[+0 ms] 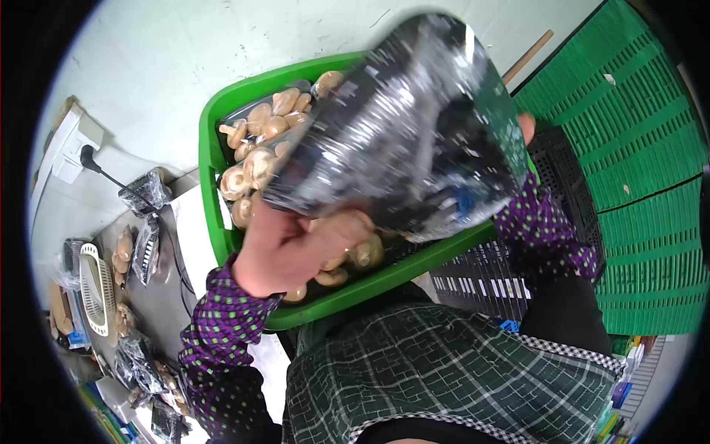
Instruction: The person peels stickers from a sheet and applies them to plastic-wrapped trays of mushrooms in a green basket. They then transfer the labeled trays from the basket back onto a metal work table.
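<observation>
A black tray wrapped in clear film (414, 126) is held tilted above a green basket (214, 126), its dark base facing me and smeared by motion. My left hand (288, 248) is closed at the tray's lower left edge, its fingertips partly hidden. On the far right edge, my right hand (526, 127) grips the tray; only a small part shows past the film. Several packs of brown mushrooms (270, 118) lie in the basket below, partly covered by the tray and my left hand.
On the left, a grey table (166, 274) carries film-wrapped packs, loose mushrooms and a white plastic basket (96, 288). A black cable (111, 175) runs from a wall socket. Stacked black trays (481, 277) stand below right, beside green slatted crates (636, 148).
</observation>
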{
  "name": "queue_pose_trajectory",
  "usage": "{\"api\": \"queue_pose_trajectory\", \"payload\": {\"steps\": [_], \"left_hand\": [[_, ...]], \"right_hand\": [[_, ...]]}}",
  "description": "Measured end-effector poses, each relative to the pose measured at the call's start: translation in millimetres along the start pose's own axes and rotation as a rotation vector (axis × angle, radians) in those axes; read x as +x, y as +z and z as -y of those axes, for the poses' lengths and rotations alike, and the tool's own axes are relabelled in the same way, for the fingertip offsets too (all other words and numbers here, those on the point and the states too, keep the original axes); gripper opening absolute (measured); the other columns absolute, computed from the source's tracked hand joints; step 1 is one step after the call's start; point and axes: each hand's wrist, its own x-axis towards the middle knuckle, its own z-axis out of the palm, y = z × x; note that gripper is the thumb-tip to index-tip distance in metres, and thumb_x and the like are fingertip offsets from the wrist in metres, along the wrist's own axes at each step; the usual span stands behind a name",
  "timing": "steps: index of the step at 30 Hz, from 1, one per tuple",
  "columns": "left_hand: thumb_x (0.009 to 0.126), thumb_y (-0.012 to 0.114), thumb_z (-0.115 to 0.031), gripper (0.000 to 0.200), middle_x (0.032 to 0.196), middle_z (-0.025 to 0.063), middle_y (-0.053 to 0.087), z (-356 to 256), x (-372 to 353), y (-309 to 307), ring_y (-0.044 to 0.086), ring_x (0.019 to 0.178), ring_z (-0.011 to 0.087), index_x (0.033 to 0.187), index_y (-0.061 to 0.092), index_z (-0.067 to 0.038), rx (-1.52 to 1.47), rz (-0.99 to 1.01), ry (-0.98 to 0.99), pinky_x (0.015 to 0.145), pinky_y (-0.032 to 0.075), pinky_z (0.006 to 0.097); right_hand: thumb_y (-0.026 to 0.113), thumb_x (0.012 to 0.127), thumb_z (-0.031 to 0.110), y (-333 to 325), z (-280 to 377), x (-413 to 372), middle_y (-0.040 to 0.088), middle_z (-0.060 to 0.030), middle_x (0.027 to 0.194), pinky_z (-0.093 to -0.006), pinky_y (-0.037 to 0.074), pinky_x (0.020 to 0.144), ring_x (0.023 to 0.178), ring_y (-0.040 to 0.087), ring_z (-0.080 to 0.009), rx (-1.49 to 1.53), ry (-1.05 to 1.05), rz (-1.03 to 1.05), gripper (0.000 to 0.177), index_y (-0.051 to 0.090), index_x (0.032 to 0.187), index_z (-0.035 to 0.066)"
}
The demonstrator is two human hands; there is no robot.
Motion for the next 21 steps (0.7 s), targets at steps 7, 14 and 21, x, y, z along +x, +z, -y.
{"api": "queue_pose_trajectory", "payload": {"steps": [7,14,21], "left_hand": [[0.075,0.068,-0.047,0.073,0.14,0.0184,0.04,74.1,41.5,-13.3,0.03,0.135,0.0335,0.127,0.048,0.0,1.544,0.565,-0.127,0.11,0.024,0.0484],[0.077,0.063,-0.042,0.072,0.143,0.0139,0.038,114.8,90.1,-50.6,0.038,0.131,0.027,0.141,0.038,-0.019,1.766,0.757,0.15,0.104,0.03,0.0429],[0.077,0.063,-0.03,0.063,0.127,0.0131,0.049,104.9,103.6,-55.9,0.047,0.114,0.0289,0.137,0.045,-0.031,1.738,0.812,0.143,0.091,0.041,0.0407]], "right_hand": [[0.071,0.061,0.028,11.8,47.9,-37.1,0.047,-0.0201,0.135,-0.0315,0.036,0.105,0.12,0.051,-0.0239,-0.424,0.065,-0.13,0.088,0.04,0.135,-0.007],[0.083,0.057,0.036,2.6,46.9,-28.5,0.056,-0.0147,0.117,-0.0376,0.042,0.094,0.107,0.054,-0.029,-1.591,-0.107,0.221,0.082,0.053,0.125,0.001],[0.079,0.055,0.036,-25.6,7.2,-45.4,0.044,-0.0164,0.127,-0.0471,0.032,0.099,0.12,0.039,-0.036,-2.194,-0.049,0.373,0.075,0.056,0.123,0.014]]}}
